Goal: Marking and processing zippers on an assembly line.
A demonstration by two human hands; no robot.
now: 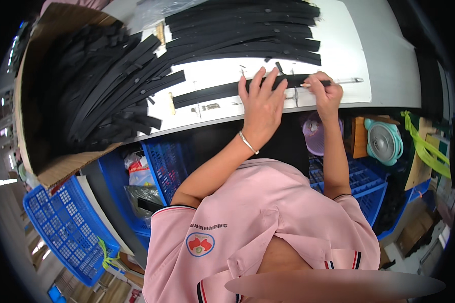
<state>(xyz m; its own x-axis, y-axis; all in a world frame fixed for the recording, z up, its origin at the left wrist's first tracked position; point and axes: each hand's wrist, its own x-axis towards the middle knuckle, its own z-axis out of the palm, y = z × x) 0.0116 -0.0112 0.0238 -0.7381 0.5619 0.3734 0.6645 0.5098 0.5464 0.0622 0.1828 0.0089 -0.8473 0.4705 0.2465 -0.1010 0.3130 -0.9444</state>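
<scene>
A long black fabric strip [207,93] lies across a white board [360,60] on the table in front of me. My left hand [262,103] rests on it with the fingers spread and pressed flat. At the strip's right end, my right hand [328,97] is closed around a slim dark pencil [306,85] with a pale tip. That tip points left and is at the strip; contact cannot be made out. Dark marks [295,97] show on the board between my hands. A thin, clear-looking piece [353,80] extends right of my right hand.
Several black strips [242,35] lie in rows beyond my hands. A cardboard box [29,108] full of them stands at the left. Blue plastic baskets [68,230] sit below the table, with a purple basket [316,136] and a turquoise fan [384,142] at the right.
</scene>
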